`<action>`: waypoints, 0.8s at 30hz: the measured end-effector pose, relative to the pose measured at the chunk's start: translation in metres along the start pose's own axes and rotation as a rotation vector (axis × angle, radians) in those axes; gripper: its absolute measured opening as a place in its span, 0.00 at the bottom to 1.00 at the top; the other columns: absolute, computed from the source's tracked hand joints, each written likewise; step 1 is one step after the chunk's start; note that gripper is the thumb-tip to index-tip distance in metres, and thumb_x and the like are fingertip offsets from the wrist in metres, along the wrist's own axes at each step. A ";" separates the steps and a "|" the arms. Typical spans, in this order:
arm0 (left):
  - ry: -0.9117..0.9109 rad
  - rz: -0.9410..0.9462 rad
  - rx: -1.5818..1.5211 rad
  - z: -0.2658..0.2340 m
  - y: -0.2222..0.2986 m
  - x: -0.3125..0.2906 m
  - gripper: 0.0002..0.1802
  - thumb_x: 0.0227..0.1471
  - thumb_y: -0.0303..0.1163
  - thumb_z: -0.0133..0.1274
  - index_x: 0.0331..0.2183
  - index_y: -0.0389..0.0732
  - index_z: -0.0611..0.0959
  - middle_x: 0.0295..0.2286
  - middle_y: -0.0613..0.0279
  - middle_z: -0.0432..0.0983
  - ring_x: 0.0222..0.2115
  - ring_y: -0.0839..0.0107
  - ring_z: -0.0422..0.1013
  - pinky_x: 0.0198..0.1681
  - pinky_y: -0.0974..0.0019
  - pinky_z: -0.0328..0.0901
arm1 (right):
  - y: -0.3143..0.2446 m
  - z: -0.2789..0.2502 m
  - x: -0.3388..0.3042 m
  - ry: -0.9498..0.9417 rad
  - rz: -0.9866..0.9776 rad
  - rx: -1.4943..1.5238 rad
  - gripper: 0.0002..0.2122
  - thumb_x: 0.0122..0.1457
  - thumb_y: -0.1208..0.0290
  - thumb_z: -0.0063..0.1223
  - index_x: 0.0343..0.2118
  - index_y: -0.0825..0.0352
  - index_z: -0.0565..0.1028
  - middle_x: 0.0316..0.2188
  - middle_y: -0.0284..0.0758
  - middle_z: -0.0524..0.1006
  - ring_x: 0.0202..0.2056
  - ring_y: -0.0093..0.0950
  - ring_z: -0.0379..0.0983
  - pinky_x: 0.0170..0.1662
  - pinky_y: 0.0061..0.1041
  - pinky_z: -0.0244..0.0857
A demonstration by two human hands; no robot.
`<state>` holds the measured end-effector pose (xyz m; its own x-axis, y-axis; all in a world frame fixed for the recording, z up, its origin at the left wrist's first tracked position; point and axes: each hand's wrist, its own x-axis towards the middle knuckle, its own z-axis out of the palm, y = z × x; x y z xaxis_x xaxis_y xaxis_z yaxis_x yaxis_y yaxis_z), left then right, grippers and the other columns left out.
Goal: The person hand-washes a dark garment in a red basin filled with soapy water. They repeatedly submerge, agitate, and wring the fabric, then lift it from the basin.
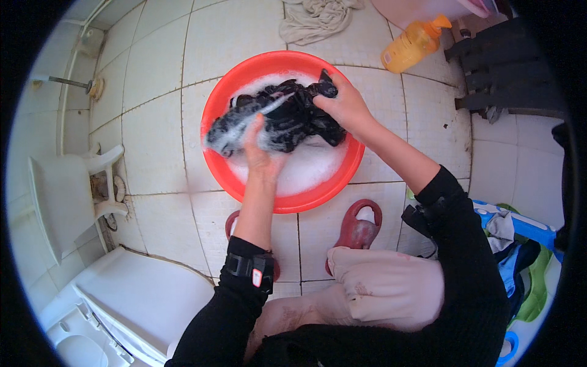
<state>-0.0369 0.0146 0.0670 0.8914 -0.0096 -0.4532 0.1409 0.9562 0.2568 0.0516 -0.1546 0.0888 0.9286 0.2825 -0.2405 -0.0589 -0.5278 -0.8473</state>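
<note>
Head view: soaked, crumpled black fabric bundle [290, 116] inside round red plastic basin [306, 202], amid white frothy suds [306, 173]. Bare right hand [346, 107] clamped on a twisted fold; bare left hand [262, 148] against the foamy side, blurred, fingers partly hidden, no telling whether closed. Possible trouble: slick fold lost from a loose pinch; suds over the rim from a hard rub, then poor footing for maroon rubbery slippers [356, 230] on pale square tiles [153, 153]. Textures: limp, glossy-wet folds; fine, airy froth; smooth circular rim.
</note>
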 end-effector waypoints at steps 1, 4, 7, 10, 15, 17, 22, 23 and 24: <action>0.054 -0.043 -0.068 -0.006 -0.007 0.003 0.27 0.46 0.39 0.54 0.48 0.40 0.73 0.45 0.54 0.73 0.46 0.57 0.69 0.54 0.52 0.61 | 0.001 0.000 0.000 0.053 -0.086 -0.066 0.20 0.50 0.72 0.53 0.48 0.67 0.69 0.44 0.43 0.72 0.43 0.36 0.71 0.48 0.32 0.65; 0.257 -0.011 -0.012 -0.022 -0.013 0.011 0.25 0.45 0.40 0.54 0.46 0.41 0.75 0.43 0.56 0.74 0.43 0.57 0.70 0.50 0.54 0.63 | 0.008 0.009 -0.006 0.123 -0.365 -0.334 0.23 0.50 0.72 0.53 0.52 0.62 0.67 0.52 0.49 0.65 0.48 0.44 0.67 0.51 0.37 0.62; 0.379 0.020 0.027 -0.036 -0.006 0.015 0.27 0.44 0.40 0.56 0.46 0.39 0.74 0.42 0.56 0.74 0.43 0.59 0.70 0.49 0.57 0.64 | 0.014 0.029 -0.020 0.046 -0.428 -0.850 0.30 0.50 0.74 0.52 0.58 0.56 0.61 0.58 0.52 0.56 0.45 0.51 0.68 0.47 0.43 0.65; 0.508 0.151 0.169 -0.044 -0.003 0.021 0.28 0.44 0.40 0.57 0.46 0.37 0.74 0.43 0.55 0.73 0.43 0.60 0.70 0.49 0.59 0.64 | 0.021 0.053 -0.031 -0.109 -0.204 -0.895 0.30 0.50 0.74 0.49 0.60 0.55 0.59 0.57 0.53 0.57 0.39 0.50 0.71 0.40 0.41 0.70; 0.614 0.192 0.164 -0.044 -0.012 0.035 0.33 0.44 0.42 0.58 0.51 0.36 0.71 0.45 0.54 0.71 0.44 0.60 0.69 0.50 0.62 0.62 | 0.044 0.062 -0.010 -0.297 -0.118 -0.759 0.23 0.52 0.73 0.45 0.53 0.62 0.65 0.52 0.49 0.65 0.38 0.43 0.73 0.41 0.38 0.69; 0.624 0.189 0.151 -0.040 -0.013 0.038 0.32 0.45 0.41 0.58 0.50 0.36 0.72 0.46 0.55 0.71 0.44 0.60 0.69 0.50 0.62 0.63 | 0.052 0.058 0.006 -0.432 0.057 -0.724 0.19 0.53 0.70 0.44 0.50 0.64 0.69 0.48 0.49 0.70 0.40 0.42 0.73 0.43 0.38 0.68; 0.540 0.213 0.017 -0.035 -0.011 0.036 0.32 0.47 0.44 0.59 0.51 0.39 0.72 0.47 0.56 0.71 0.46 0.60 0.68 0.51 0.57 0.62 | 0.039 0.048 0.019 -0.396 -0.164 -0.920 0.15 0.53 0.63 0.51 0.43 0.63 0.74 0.40 0.46 0.75 0.43 0.41 0.72 0.48 0.36 0.65; 0.469 0.243 -0.036 -0.036 -0.011 0.035 0.32 0.47 0.45 0.59 0.51 0.39 0.72 0.47 0.56 0.71 0.46 0.60 0.68 0.52 0.56 0.62 | 0.029 0.043 0.016 -0.292 -0.194 -0.892 0.15 0.52 0.63 0.53 0.42 0.62 0.74 0.39 0.45 0.75 0.43 0.41 0.72 0.48 0.36 0.64; 0.416 0.245 -0.103 -0.037 -0.013 0.033 0.32 0.47 0.46 0.59 0.51 0.40 0.72 0.47 0.56 0.71 0.46 0.59 0.68 0.52 0.54 0.61 | 0.017 0.036 0.012 -0.175 -0.337 -0.725 0.14 0.51 0.64 0.55 0.40 0.63 0.74 0.37 0.43 0.76 0.41 0.38 0.72 0.47 0.33 0.64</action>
<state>-0.0255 0.0129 0.0167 0.6423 0.3169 -0.6979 -0.1135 0.9398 0.3223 0.0484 -0.1309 0.0546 0.7802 0.6076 -0.1486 0.5204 -0.7623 -0.3848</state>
